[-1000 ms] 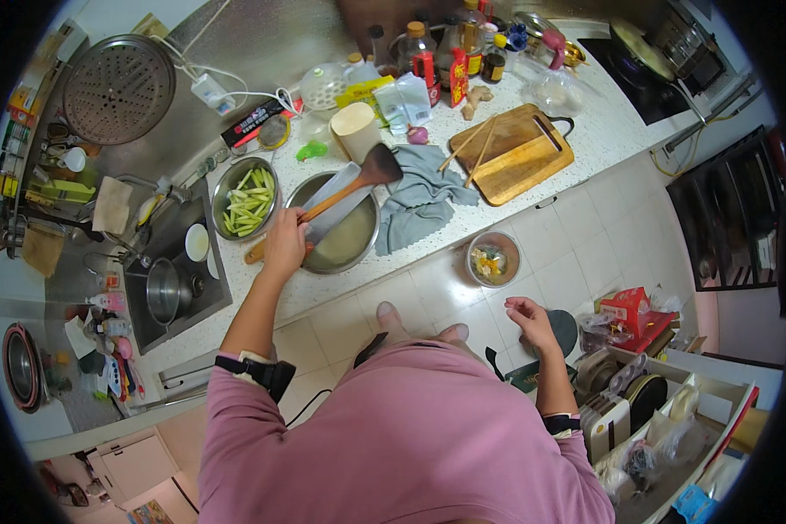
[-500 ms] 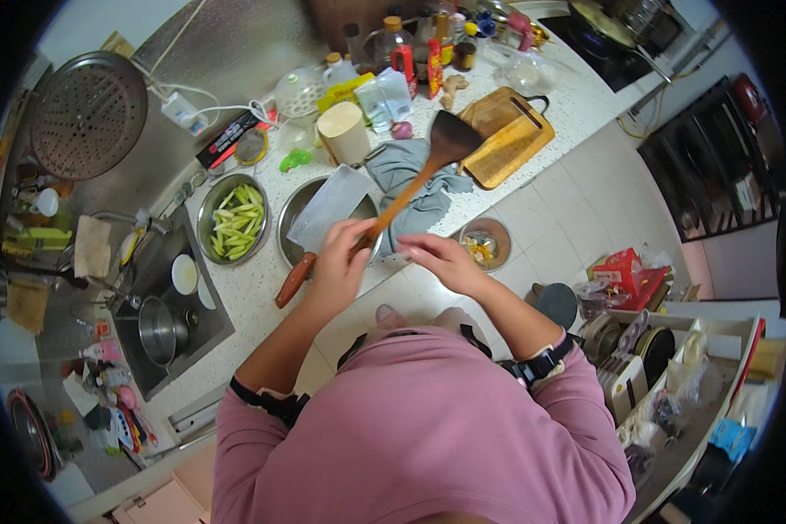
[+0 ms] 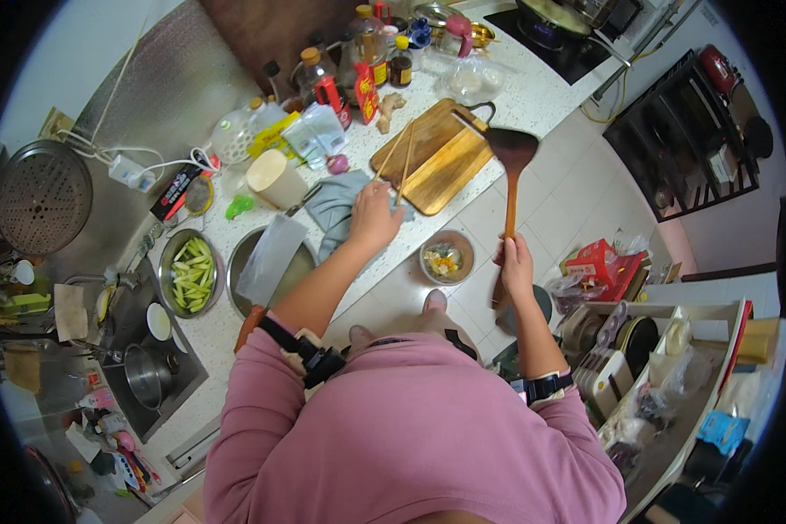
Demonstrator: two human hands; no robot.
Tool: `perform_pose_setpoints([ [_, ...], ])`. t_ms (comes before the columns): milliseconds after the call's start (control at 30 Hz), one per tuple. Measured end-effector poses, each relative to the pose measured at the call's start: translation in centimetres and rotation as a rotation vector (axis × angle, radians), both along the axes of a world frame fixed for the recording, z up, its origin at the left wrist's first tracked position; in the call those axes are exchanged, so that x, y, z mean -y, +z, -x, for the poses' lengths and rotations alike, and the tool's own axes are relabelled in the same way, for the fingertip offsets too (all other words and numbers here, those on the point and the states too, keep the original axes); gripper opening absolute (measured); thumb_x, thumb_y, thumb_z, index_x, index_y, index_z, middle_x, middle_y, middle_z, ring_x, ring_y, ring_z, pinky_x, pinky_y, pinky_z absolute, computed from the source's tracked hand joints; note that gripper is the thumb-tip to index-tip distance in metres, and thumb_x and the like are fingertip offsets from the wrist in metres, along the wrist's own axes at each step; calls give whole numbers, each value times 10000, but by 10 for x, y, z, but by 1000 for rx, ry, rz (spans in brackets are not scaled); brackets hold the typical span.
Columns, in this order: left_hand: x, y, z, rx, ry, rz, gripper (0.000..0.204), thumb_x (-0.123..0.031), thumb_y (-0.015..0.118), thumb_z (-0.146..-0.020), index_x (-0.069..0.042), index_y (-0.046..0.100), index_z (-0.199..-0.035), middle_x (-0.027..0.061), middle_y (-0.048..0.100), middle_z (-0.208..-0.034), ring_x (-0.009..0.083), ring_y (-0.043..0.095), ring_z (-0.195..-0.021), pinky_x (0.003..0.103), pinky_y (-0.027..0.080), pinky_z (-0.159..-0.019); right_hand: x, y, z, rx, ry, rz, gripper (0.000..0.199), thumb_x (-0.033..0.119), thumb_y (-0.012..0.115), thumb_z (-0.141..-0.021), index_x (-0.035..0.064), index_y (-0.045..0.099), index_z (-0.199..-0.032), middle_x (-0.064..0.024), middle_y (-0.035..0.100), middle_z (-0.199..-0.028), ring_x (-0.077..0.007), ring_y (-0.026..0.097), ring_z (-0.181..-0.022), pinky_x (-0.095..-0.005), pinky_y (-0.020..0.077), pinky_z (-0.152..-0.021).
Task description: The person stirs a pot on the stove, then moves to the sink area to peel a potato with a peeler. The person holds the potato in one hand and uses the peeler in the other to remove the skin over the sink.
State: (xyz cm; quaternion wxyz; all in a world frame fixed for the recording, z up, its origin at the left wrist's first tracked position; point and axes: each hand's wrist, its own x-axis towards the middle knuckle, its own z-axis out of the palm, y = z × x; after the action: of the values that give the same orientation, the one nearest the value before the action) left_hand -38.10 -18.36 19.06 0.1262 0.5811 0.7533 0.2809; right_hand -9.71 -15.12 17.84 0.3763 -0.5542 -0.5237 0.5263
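Gripping wooden spatula (image 3: 510, 171), right hand (image 3: 515, 262) risks dripping; left hand (image 3: 374, 217) grasping chopsticks (image 3: 396, 159) may scatter them.

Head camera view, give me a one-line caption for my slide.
At a crowded kitchen counter, right hand holds a wooden spatula upright; left hand touches chopsticks on the cutting board.

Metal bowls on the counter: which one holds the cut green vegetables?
The left bowl, beside the stove, holds the green pieces. The middle bowl has a cleaver across it; the small bowl holds yellowish bits.
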Motion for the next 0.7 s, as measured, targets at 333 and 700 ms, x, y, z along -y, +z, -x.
perform_pose_setpoints([
  [333,-113,-52,-14,-241,420,385,518,-345,730,-716,-40,548,-1094,115,534,-1127,286,526,-1062,411,468,-843,-78,-18,-85,135,-84,39,241,161,426,-956,21,569,-1090,19,477,-677,-44,408,-551,-204,350,-495],
  [700,-117,-71,-12,-300,462,124,368,-230,725,-706,-57,571,-991,118,557,-1032,293,557,-965,404,480,-760,-146,-40,-72,168,121,-62,270,78,546,-889,23,572,-1153,-10,547,-830,-67,478,-640,-209,403,-571],
])
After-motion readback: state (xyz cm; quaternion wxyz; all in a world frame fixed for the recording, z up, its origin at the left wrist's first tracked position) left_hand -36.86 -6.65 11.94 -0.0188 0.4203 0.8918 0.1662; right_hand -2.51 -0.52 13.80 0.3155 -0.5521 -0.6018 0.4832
